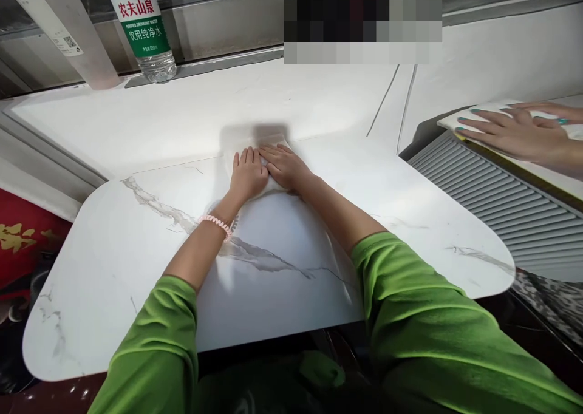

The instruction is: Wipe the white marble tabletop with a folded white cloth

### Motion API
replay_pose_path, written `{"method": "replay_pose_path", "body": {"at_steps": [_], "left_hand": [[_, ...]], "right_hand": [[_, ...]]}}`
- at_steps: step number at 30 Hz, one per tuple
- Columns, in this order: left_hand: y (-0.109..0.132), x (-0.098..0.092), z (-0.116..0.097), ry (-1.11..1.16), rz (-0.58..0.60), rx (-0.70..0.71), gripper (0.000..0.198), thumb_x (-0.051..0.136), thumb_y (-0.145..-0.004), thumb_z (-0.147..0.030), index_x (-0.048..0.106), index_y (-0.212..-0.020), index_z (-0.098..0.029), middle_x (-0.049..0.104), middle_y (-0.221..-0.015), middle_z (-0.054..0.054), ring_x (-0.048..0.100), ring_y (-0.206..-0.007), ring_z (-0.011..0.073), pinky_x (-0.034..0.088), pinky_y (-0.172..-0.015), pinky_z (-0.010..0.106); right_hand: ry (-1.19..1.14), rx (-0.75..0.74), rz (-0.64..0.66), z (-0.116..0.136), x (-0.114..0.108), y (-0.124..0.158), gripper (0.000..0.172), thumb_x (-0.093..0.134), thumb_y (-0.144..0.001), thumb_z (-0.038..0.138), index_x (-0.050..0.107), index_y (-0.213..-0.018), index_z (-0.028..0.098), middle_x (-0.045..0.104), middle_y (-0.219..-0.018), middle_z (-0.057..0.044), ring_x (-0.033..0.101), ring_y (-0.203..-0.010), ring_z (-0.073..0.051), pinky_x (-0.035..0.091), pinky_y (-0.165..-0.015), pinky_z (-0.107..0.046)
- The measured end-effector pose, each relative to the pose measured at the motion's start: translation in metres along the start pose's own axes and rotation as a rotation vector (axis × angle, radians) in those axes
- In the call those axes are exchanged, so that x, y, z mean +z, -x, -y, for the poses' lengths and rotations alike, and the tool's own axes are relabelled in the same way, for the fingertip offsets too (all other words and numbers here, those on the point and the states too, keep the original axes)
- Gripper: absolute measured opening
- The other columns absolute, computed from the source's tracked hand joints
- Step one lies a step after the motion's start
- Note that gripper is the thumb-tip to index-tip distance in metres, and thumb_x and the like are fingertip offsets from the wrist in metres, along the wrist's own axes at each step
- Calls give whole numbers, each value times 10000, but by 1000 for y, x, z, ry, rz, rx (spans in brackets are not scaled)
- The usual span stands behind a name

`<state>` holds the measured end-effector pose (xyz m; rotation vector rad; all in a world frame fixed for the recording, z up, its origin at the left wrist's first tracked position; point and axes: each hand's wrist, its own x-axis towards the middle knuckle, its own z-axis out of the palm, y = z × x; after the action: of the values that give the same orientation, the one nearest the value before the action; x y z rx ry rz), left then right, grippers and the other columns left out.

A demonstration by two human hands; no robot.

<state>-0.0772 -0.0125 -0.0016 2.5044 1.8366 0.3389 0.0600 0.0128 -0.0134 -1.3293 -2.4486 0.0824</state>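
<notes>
A white, cloth-like piece (273,139) lies at the far edge of the white marble-patterned table (282,305), against the wall. My left hand (249,174) rests flat on its left part, fingers stretched toward the wall. Close beside it, the fingers of my right hand (285,166) are also laid out flat on the white piece and slant to the left. The two hands touch or nearly touch at the thumbs. Most of the white piece is hidden under them, so whether it is cloth or paper I cannot tell. A pink coil band (216,221) circles my left wrist.
On the ledge at back left stand a water bottle (146,31) with a green label and a tall translucent container (73,31). At right, another person's hands (514,132) lie on a white item above a grey ribbed panel (501,201). Two thin lines mark the wall.
</notes>
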Motion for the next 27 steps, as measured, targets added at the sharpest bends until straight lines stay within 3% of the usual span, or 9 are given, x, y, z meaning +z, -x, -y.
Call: {"method": "replay_pose_path", "body": {"at_steps": [5, 10, 16, 19, 23, 27], "left_hand": [[8, -3, -4, -44, 23, 47, 578, 293, -956, -215, 303, -1482, 23, 282, -1567, 188, 230, -1465, 278, 121, -1210, 450], [44, -10, -32, -40, 54, 114, 587, 311, -958, -240, 305, -1474, 39, 280, -1561, 212, 224, -1465, 300, 116, -1205, 474], [112, -7, -103, 17, 75, 123, 636, 325, -955, -319, 296, -1467, 57, 277, -1551, 248, 179, -1464, 380, 117, -1187, 574], [131, -3, -146, 49, 111, 176, 663, 328, -962, -371, 301, -1469, 55, 279, -1548, 256, 170, -1461, 404, 119, -1185, 594], [128, 6, -201, 44, 105, 289, 692, 359, -960, -371, 287, -1467, 94, 259, -1545, 283, 167, -1457, 421, 149, -1188, 585], [110, 14, -238, -6, 60, 276, 662, 357, -960, -341, 306, -1468, 80, 294, -1540, 258, 189, -1457, 401, 157, -1192, 570]], "right_hand": [[-21, 19, -27, 4, -1, 13, 571, 287, -908, 215, 423, -1438, 47, 422, -1509, -145, 356, -1412, -265, 231, -1160, -495], [40, 8, -4, 15, -14, 62, 580, 290, -909, 212, 404, -1439, 5, 405, -1512, -178, 341, -1423, -271, 241, -1165, -488], [37, -128, -20, 13, -38, 163, 622, 345, -881, 238, 372, -1466, 29, 378, -1527, -175, 315, -1438, -273, 272, -1164, -534], [40, -106, -35, 0, -54, 216, 645, 341, -902, 231, 262, -1530, 107, 327, -1563, -116, 277, -1456, -238, 263, -1185, -524], [74, 5, -6, -29, -76, 266, 640, 313, -921, 196, 203, -1551, 184, 272, -1582, -55, 274, -1453, -211, 272, -1198, -496], [73, 152, -32, -59, -84, 278, 614, 278, -924, 168, 264, -1534, 235, 348, -1549, -31, 308, -1435, -210, 284, -1188, -529]]}}
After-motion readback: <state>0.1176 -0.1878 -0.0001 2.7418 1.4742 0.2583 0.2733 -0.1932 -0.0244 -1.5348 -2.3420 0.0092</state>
